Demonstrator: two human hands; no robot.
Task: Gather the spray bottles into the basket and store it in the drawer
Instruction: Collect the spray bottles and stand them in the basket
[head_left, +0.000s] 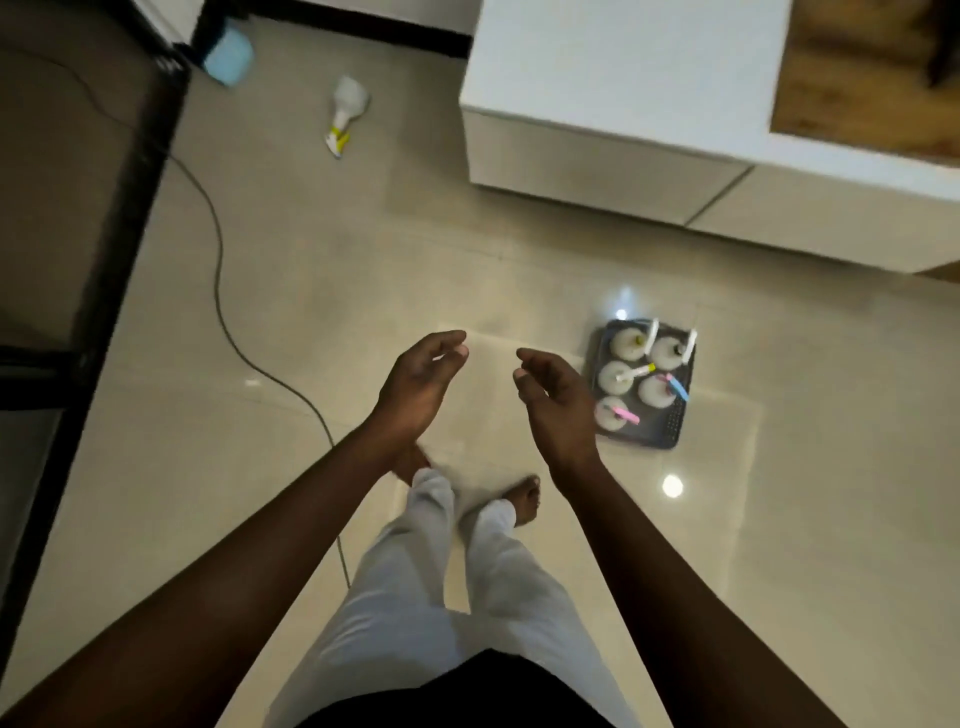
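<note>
Yellow-nozzled bottle (347, 115) lies far from the basket (675, 431), probably easy to miss; left hand (418, 387) and right hand (556, 400) half-open, empty.

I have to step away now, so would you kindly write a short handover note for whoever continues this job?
Left hand: open, holding nothing, raised over the floor.
Right hand: open, holding nothing, just left of the basket.
Basket: dark, on the floor in front of the white cabinet, with five spray bottles standing upright inside.
Done: five bottles gathered.
Left: one spray bottle with a yellow nozzle lies on its side on the floor, far from the basket, near a blue object. Fetch it, add it to the basket, then store the basket in the drawer. No drawer looks open right now.
</note>
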